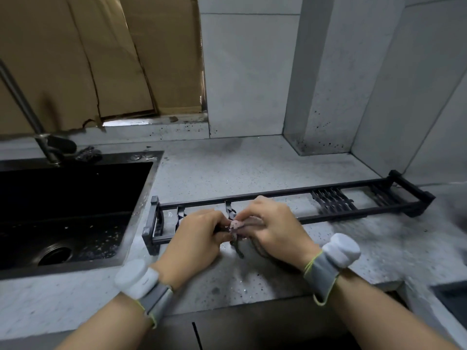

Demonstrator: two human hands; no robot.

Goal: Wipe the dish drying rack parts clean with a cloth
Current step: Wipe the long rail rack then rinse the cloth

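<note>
No text, label, brand, number or sign can be read anywhere in this view.
</note>
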